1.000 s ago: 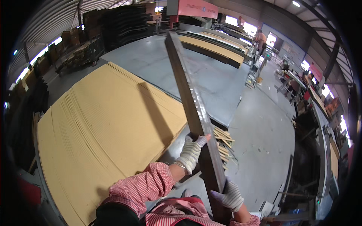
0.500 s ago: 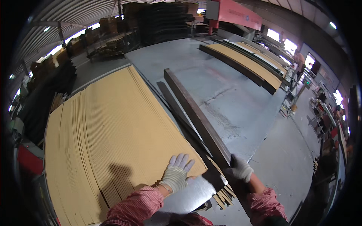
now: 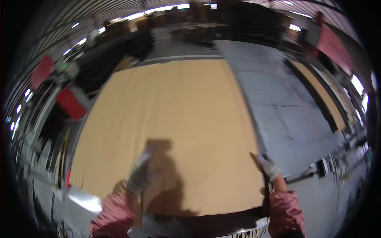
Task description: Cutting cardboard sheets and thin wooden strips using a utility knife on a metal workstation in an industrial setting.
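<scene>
The tan sheets (image 3: 202, 115) lie at the middle of the frame. Lower left, the blurred left hand (image 3: 139, 174) seems spread over them, holding nothing visible; the right hand (image 3: 270, 167), loosely open and empty, is by their right edge, perhaps for steadying.

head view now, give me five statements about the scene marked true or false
1. The right hand is by the right edge of the tan sheets. True.
2. The left hand is on the red panel. False: it is over the tan sheets, and the red panel stands apart at far left.
3. A grey surface lies right of the tan sheets. True.
4. Both hands are bare. False: both wear gloves.
5. Both sleeves are pinkish red. True.
</scene>
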Motion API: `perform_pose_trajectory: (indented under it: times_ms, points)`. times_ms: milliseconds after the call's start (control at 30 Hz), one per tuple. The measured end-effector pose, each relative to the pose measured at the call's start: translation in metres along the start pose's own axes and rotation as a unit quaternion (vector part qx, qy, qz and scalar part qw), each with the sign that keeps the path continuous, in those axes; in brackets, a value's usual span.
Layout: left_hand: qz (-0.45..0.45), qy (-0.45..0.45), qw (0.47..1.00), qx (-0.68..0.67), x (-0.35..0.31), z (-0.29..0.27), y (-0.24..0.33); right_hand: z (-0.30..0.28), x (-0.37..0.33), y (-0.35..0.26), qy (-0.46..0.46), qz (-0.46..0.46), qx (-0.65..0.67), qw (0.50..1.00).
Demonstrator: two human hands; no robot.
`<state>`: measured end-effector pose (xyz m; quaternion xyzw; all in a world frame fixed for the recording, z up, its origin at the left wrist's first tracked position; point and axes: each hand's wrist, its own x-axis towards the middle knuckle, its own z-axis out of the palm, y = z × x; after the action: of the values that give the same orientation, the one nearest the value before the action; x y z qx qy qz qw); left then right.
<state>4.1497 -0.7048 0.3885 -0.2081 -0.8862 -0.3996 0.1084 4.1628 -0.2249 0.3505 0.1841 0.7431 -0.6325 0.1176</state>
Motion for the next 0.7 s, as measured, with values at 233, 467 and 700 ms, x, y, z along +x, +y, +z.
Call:
perform_pose_trajectory:
  times_ms: [233,467,700]
  points:
    - [-0.419,0.258,0.845,0.212,-0.195,-0.337,-0.306,0.003,-0.038,0.073,0.249,0.047,-0.354,0.9]
    - [-0.517,0.115,0.811,0.247,-0.208,-0.422,-0.382,-0.016,-0.106,0.123,0.371,0.045,-0.291,0.881]
    - [-0.49,0.151,0.81,0.285,-0.24,-0.482,-0.39,0.037,-0.154,0.109,0.341,-0.037,-0.153,0.927]
